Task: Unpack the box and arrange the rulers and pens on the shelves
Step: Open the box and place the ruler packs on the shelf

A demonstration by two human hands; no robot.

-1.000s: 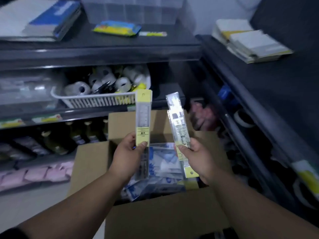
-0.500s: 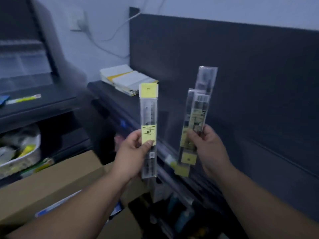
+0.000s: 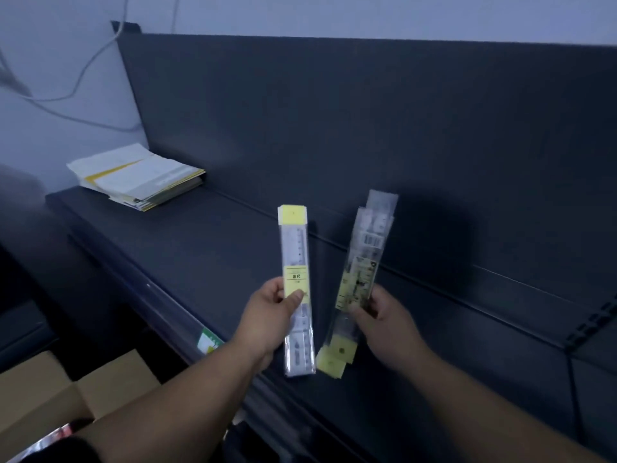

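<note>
**A:** Where is the single packaged ruler [image 3: 295, 262] to be found?

**B:** It is held upright by the left hand [image 3: 267, 315], just above the front edge of the dark shelf [image 3: 200, 248]. Its yellow header card is turned upward. The clear sleeve is pinched at the yellow middle label, with the thumb laid on the front and the fingers [image 3: 272, 290] curled behind.

**A:** And what is carried by the right hand [image 3: 384, 325]?

**B:** A bundle of packaged rulers [image 3: 364, 262] is gripped there, thumb in front and the other digits wrapped round the back. It is tilted over the same shelf, further toward the shelf's right end, with the yellow header cards pointed downward. A gap is kept between it and the single ruler. At least two sleeves are seen; the exact count cannot be told.

**A:** What is laid on the shelf itself?

**B:** A stack of white and yellow booklets [image 3: 140, 177] is set at its far left end, close against the back panel [image 3: 334, 111]. A green and yellow label [image 3: 208, 340] is fixed to the shelf's front rail.

**A:** And the cardboard box [image 3: 50, 396]?

**B:** It is seen below the shelf, off its left end, with the flaps opened. Its contents are hidden.
</note>
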